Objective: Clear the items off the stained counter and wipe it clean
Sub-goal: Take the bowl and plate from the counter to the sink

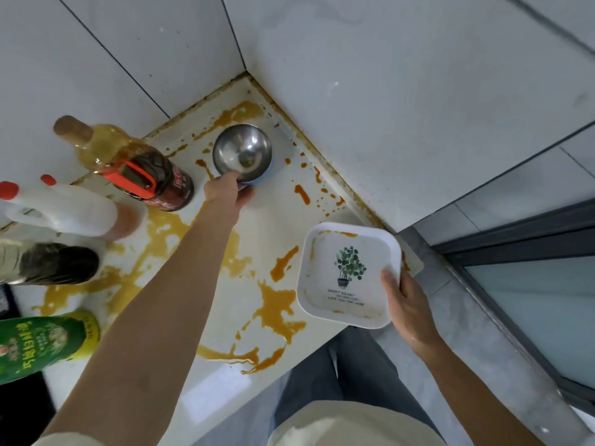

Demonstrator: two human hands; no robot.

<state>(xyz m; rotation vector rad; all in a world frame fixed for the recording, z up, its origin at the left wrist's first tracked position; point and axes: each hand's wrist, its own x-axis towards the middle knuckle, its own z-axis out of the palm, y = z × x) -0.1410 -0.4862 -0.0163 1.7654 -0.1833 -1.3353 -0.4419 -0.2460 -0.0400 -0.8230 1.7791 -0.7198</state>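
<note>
The left hand (227,194) is gripping the rim of an empty round steel bowl (242,152) standing in the corner of the orange-stained white counter (277,217). The right hand (407,300) is holding a sauce-smeared square white plate (349,273) reading "SWEET HEART" over the counter's edge.

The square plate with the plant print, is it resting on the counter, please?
No, the right hand holds the square plate up by its corner.

Bottles (135,169) crowd counter's (273,226) left, open room centre and right
</note>
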